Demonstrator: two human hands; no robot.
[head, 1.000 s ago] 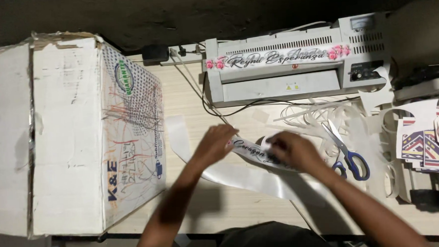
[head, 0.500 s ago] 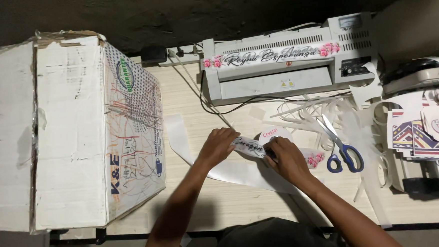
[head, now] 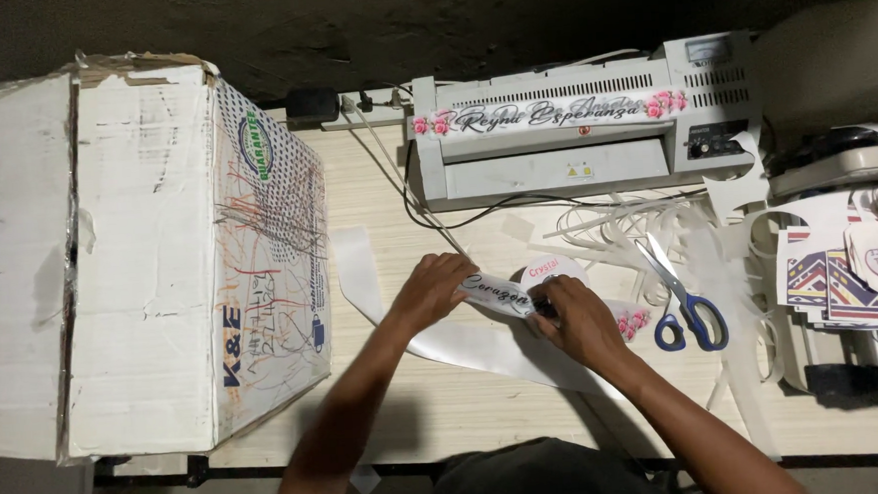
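Observation:
My left hand (head: 431, 289) and my right hand (head: 575, 318) both press on a long printed strip (head: 499, 296) with script lettering and pink roses at its right end (head: 630, 320). The strip lies on a white ribbon (head: 464, 342) that runs diagonally over the wooden table (head: 487, 405). My left hand holds the strip's left end; my right hand's fingers pinch it near the middle. A round white sticker roll (head: 550, 268) sits just behind my right hand.
A grey laminator (head: 574, 145) with a similar flowered strip on top stands at the back. Blue-handled scissors (head: 684, 299) lie right of my hands among white paper trimmings (head: 618, 230). A big white cardboard box (head: 149, 257) fills the left. Printed stickers (head: 841, 276) are stacked at the right.
My right hand slid left along the strip, uncovering the roses at its right end. The left hand stayed on the left end. The view shifted slightly.

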